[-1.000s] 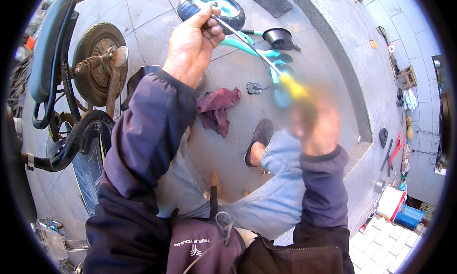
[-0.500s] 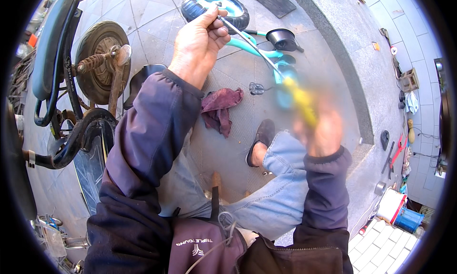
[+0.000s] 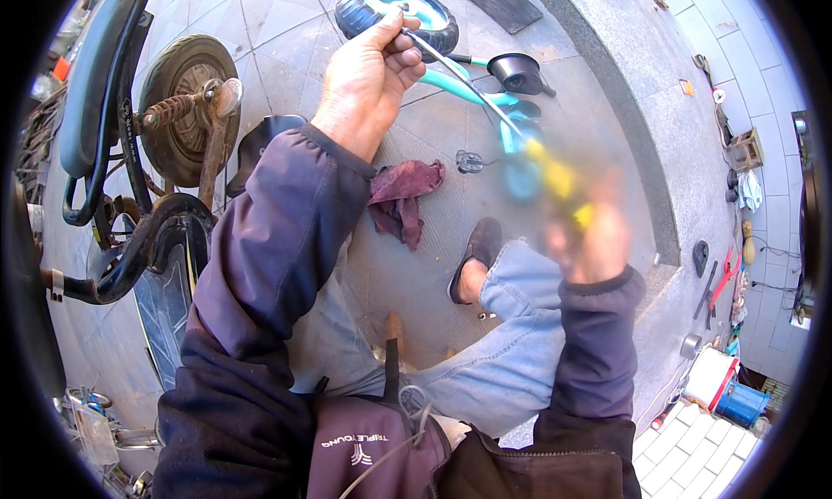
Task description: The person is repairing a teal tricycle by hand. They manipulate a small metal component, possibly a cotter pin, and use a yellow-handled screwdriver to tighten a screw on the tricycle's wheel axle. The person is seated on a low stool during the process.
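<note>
My left hand (image 3: 373, 87), at the upper middle, pinches the far end of a long thin metal rod (image 3: 468, 83), with a small dark fitting at the fingertips. The rod slants down right to a blurred yellow handle (image 3: 557, 177). My right hand (image 3: 594, 235) is closed round that handle, its fingers smeared. Beneath the rod lie turquoise bike parts (image 3: 472, 92), a black cup-shaped part (image 3: 516, 71) and a small dark pedal-like piece (image 3: 470, 161). Beyond my left hand lies a wheel with a turquoise rim (image 3: 438, 21). A maroon rag (image 3: 407, 196) lies below, between my arms.
A rusty two-wheeler (image 3: 104, 100) stands close at left. A dark flat plate (image 3: 503, 5) lies at top. A stone step (image 3: 598, 40) curves along the right, with red-handled tools (image 3: 719, 287) and a spool (image 3: 711, 373) beyond. My legs (image 3: 511, 317) are below.
Both my hands have shifted slightly to the right in the picture along with the rod and yellow handle, as has much of the background. Both hands keep their hold.
</note>
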`<state>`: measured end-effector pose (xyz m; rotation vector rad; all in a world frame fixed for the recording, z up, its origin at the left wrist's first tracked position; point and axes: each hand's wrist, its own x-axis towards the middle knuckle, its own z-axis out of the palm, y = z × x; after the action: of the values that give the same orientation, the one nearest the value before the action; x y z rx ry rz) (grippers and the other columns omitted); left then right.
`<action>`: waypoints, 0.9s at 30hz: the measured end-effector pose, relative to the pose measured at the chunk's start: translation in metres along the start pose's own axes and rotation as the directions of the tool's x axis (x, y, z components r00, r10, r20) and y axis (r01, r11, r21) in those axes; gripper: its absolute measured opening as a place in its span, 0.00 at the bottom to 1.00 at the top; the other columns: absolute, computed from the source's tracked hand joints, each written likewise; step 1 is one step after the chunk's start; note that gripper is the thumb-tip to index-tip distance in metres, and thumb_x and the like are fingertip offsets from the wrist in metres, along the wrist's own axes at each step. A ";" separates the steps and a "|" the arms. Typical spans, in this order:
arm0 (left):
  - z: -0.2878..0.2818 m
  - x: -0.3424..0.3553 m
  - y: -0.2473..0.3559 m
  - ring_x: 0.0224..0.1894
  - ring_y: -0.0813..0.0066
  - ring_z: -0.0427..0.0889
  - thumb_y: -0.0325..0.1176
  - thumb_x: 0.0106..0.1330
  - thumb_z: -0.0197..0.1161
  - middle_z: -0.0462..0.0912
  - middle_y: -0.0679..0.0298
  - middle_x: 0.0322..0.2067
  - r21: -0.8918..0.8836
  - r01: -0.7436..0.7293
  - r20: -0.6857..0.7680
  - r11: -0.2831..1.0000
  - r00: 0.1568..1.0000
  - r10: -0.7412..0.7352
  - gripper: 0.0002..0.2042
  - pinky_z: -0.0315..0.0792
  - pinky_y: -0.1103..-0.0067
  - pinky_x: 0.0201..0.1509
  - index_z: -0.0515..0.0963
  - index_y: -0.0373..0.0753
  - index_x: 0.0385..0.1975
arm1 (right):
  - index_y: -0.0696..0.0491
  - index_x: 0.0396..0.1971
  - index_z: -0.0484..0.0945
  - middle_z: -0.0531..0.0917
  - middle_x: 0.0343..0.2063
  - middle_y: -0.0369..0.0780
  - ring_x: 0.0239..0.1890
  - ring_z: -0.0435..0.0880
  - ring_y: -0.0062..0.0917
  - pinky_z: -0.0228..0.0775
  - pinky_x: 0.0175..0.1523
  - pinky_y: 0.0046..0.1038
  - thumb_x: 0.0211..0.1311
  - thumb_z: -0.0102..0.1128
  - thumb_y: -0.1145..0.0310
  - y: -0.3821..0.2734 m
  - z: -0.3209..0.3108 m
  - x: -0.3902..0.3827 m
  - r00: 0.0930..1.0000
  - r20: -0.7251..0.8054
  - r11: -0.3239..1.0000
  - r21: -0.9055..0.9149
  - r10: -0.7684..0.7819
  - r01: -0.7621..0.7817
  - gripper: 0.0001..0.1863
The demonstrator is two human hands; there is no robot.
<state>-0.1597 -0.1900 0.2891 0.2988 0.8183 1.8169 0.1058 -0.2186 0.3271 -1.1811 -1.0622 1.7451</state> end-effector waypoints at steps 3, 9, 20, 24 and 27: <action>0.003 0.000 -0.001 0.24 0.82 0.70 0.36 0.66 0.56 0.70 0.70 0.22 0.009 0.000 -0.026 1.000 1.000 0.001 0.12 0.72 0.83 0.31 0.77 0.30 0.36 | 0.58 0.42 0.73 0.78 0.29 0.40 0.21 0.74 0.15 0.61 0.18 0.15 0.64 0.53 0.56 0.002 -0.007 -0.003 1.000 -0.008 0.979 -0.204 -0.011 0.009 0.19; 0.002 0.000 -0.001 0.25 0.82 0.70 0.36 0.67 0.56 0.70 0.70 0.22 0.016 0.005 -0.010 1.000 1.000 -0.005 0.12 0.72 0.83 0.31 0.77 0.30 0.36 | 0.58 0.46 0.71 0.76 0.36 0.40 0.29 0.76 0.16 0.68 0.26 0.16 0.60 0.59 0.65 0.008 -0.003 0.000 0.928 -0.022 0.920 -0.142 -0.373 0.366 0.17; 0.001 -0.001 -0.003 0.25 0.84 0.71 0.36 0.67 0.56 0.71 0.71 0.22 0.036 0.003 0.016 0.999 1.000 -0.003 0.12 0.73 0.84 0.31 0.77 0.30 0.37 | 0.58 0.44 0.72 0.77 0.25 0.35 0.20 0.69 0.12 0.60 0.23 0.12 0.58 0.62 0.69 0.012 0.008 -0.003 0.894 -0.131 0.873 -0.313 -0.429 0.373 0.16; 0.002 -0.002 -0.003 0.25 0.84 0.71 0.36 0.67 0.56 0.71 0.71 0.22 0.018 -0.002 0.019 1.000 1.000 0.002 0.12 0.73 0.84 0.31 0.77 0.30 0.36 | 0.59 0.45 0.72 0.77 0.25 0.39 0.17 0.70 0.13 0.60 0.20 0.13 0.62 0.57 0.64 0.005 0.011 -0.002 0.951 -0.116 0.957 -0.084 -0.287 0.278 0.16; 0.000 -0.002 0.000 0.25 0.83 0.71 0.36 0.67 0.56 0.71 0.71 0.22 0.007 -0.008 0.021 1.000 1.000 0.007 0.12 0.73 0.84 0.31 0.77 0.30 0.36 | 0.58 0.44 0.72 0.78 0.22 0.41 0.12 0.69 0.13 0.56 0.14 0.13 0.66 0.50 0.56 -0.008 0.004 -0.004 0.998 0.000 0.985 -0.161 0.063 -0.062 0.19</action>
<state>-0.1588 -0.1922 0.2894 0.3249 0.8099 1.8156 0.1046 -0.2207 0.3364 -1.3227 -1.1990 1.7364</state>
